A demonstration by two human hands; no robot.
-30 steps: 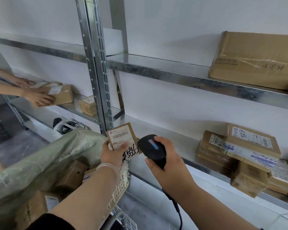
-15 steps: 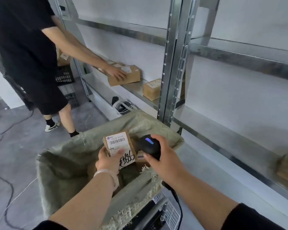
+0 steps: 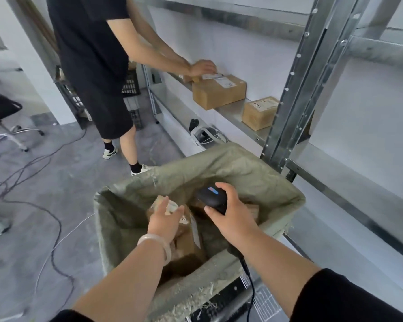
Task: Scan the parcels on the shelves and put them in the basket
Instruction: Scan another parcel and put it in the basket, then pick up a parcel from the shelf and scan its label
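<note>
Brown underneath: spreading straight fingers of the left hand just above the parcel, toward the basket's left edge. Gripping the scanner in the curled right hand.

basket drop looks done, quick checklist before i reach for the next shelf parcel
1. Left hand empty: ok, fingers open above the parcels in the basket.
2. Scanner held: ok, right hand grips it.
3. Cable free: cannot tell, it drops out of view.
4. Parcels left on the shelf: ok, large box and small box.
5. Shelf access: not ok, another person's hand is at the large box.
</note>
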